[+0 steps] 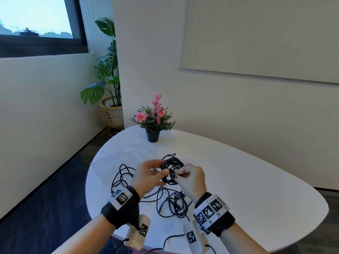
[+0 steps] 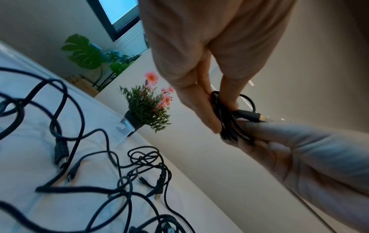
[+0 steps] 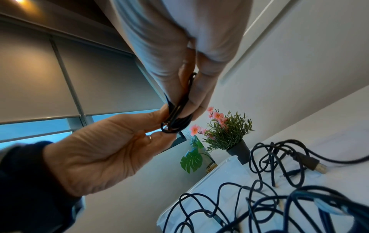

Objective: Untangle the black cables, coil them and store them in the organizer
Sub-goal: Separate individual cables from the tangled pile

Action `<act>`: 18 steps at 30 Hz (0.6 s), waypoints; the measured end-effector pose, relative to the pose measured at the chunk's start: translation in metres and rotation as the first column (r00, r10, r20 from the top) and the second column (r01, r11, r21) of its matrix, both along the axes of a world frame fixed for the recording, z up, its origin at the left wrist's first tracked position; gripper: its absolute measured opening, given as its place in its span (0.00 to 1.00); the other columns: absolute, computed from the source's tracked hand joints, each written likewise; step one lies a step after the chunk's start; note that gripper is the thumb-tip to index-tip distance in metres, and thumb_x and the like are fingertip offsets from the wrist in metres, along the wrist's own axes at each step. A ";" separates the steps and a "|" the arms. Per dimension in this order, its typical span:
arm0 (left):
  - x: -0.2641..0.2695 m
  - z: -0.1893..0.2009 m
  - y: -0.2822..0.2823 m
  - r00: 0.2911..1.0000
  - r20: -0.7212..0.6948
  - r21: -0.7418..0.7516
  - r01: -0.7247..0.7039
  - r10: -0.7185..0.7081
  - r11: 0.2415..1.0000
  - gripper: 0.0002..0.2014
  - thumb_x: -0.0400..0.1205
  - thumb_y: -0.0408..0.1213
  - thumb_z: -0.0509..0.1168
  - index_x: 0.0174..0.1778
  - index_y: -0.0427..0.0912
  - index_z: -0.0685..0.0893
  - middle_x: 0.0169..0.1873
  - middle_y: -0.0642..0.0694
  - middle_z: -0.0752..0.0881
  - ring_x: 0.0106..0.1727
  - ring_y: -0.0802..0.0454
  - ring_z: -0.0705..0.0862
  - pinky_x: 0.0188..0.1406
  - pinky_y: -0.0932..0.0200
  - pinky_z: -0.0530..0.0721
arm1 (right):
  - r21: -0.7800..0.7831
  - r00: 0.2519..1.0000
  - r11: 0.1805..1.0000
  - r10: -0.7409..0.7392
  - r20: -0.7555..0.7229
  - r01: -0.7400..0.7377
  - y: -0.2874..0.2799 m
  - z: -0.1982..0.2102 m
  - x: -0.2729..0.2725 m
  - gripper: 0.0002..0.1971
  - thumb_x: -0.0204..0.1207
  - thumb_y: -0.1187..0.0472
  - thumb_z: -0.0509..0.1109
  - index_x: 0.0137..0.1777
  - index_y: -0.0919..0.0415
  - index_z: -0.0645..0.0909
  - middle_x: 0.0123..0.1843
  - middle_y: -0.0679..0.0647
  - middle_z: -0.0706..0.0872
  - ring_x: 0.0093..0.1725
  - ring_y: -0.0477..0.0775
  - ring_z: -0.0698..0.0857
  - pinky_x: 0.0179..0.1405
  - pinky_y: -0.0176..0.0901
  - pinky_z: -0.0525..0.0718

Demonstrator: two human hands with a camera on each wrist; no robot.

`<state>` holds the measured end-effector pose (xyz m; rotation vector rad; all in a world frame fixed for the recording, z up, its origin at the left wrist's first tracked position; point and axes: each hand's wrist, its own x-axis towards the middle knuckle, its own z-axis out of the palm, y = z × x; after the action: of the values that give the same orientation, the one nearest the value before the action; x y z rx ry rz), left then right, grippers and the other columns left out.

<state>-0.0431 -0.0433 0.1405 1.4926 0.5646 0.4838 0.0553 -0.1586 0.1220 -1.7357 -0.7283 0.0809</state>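
Note:
A small coil of black cable point(image 1: 172, 169) is held up above the white table point(image 1: 256, 189) between both hands. My left hand point(image 1: 163, 167) pinches the coil's left side between thumb and fingers. My right hand point(image 1: 180, 173) pinches its right side, next to the cable's plug point(image 2: 257, 118), which pokes out with a gold tip. In the right wrist view the coil point(image 3: 177, 116) is squeezed flat between the two hands. Loose tangled black cables point(image 1: 172, 202) lie on the table under and left of the hands. A clear plastic box point(image 3: 229, 167), possibly the organizer, sits beside the flower pot.
A small black pot of pink flowers point(image 1: 153, 121) stands at the table's far edge. Beyond the table a large leafy plant in a woven basket point(image 1: 111, 110) stands on the floor. One cable point(image 1: 170, 239) hangs over the near table edge.

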 end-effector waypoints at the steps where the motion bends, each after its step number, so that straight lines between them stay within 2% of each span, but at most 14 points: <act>1: 0.000 0.001 -0.001 1.000 0.005 0.023 -0.028 0.028 0.999 0.14 0.76 0.29 0.72 0.57 0.40 0.83 0.53 0.42 0.85 0.46 0.47 0.90 0.34 0.53 0.90 | -0.002 1.000 1.000 0.019 -0.001 -0.019 0.000 0.001 0.000 0.17 0.61 0.68 0.83 0.27 0.44 0.83 0.32 0.44 0.86 0.35 0.43 0.87 0.40 0.39 0.87; 3: 0.002 0.001 -0.002 0.997 0.006 0.064 -0.082 0.082 0.995 0.14 0.77 0.29 0.71 0.58 0.40 0.83 0.52 0.44 0.85 0.44 0.49 0.90 0.28 0.55 0.88 | -0.018 0.997 0.997 0.071 -0.032 -0.072 0.001 0.003 -0.001 0.13 0.63 0.69 0.80 0.31 0.49 0.86 0.36 0.47 0.88 0.40 0.53 0.89 0.45 0.50 0.89; 5: 0.002 0.002 -0.002 0.994 0.000 0.117 -0.112 0.112 0.987 0.14 0.77 0.29 0.71 0.58 0.42 0.83 0.51 0.47 0.84 0.42 0.50 0.90 0.24 0.57 0.87 | -0.014 0.988 0.991 0.132 -0.076 -0.133 -0.001 0.005 -0.003 0.06 0.65 0.68 0.78 0.37 0.56 0.89 0.40 0.50 0.89 0.42 0.56 0.89 0.48 0.54 0.88; 7: 0.002 0.003 -0.002 0.994 -0.014 0.203 -0.108 0.113 0.973 0.14 0.77 0.30 0.71 0.57 0.46 0.82 0.49 0.49 0.85 0.37 0.55 0.89 0.22 0.60 0.84 | 0.006 0.983 0.989 0.150 -0.109 -0.150 -0.002 0.007 -0.004 0.04 0.67 0.66 0.78 0.39 0.57 0.89 0.41 0.52 0.90 0.43 0.55 0.89 0.50 0.54 0.88; 10: 0.003 0.007 -0.006 0.994 -0.022 0.319 -0.091 0.103 0.944 0.14 0.78 0.30 0.71 0.56 0.48 0.81 0.43 0.52 0.87 0.27 0.64 0.86 0.22 0.70 0.80 | 0.029 0.979 0.992 0.124 -0.163 -0.121 -0.005 0.010 -0.004 0.09 0.70 0.69 0.76 0.37 0.53 0.88 0.39 0.53 0.91 0.41 0.53 0.90 0.50 0.55 0.89; 12: 0.005 0.010 -0.009 0.995 -0.009 0.347 -0.087 0.096 0.934 0.14 0.77 0.29 0.70 0.55 0.48 0.80 0.43 0.57 0.84 0.29 0.65 0.87 0.27 0.72 0.82 | 0.038 0.984 0.996 0.091 -0.153 -0.086 -0.005 0.010 -0.005 0.11 0.69 0.70 0.77 0.35 0.51 0.86 0.37 0.51 0.91 0.40 0.52 0.90 0.49 0.52 0.89; 14: 0.005 0.013 -0.011 0.996 0.003 0.373 -0.081 0.086 0.924 0.14 0.77 0.28 0.70 0.53 0.49 0.80 0.44 0.58 0.83 0.31 0.64 0.87 0.29 0.71 0.83 | 0.049 0.991 0.998 0.052 -0.121 -0.046 -0.004 0.010 -0.006 0.13 0.66 0.70 0.80 0.34 0.50 0.85 0.36 0.48 0.90 0.38 0.47 0.90 0.45 0.47 0.89; 16: 0.004 0.013 -0.014 0.998 0.001 0.410 -0.064 0.069 0.910 0.14 0.77 0.28 0.70 0.52 0.51 0.79 0.47 0.56 0.82 0.32 0.63 0.87 0.26 0.70 0.82 | 0.076 0.994 0.997 0.032 -0.105 -0.024 -0.004 0.011 -0.007 0.14 0.63 0.72 0.81 0.32 0.51 0.85 0.35 0.46 0.89 0.37 0.44 0.89 0.44 0.43 0.89; 18: 0.004 0.013 -0.015 0.998 -0.021 0.448 -0.038 0.052 0.893 0.14 0.78 0.30 0.69 0.53 0.52 0.78 0.47 0.56 0.82 0.34 0.61 0.86 0.23 0.70 0.80 | 0.099 0.994 0.995 0.030 -0.107 -0.019 -0.005 0.011 -0.005 0.15 0.62 0.73 0.81 0.32 0.50 0.85 0.36 0.48 0.89 0.37 0.47 0.90 0.44 0.44 0.89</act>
<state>-0.0395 -0.0584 0.1539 1.9339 0.5353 0.6590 0.0499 -0.1640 0.1328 -1.6166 -0.6634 0.1526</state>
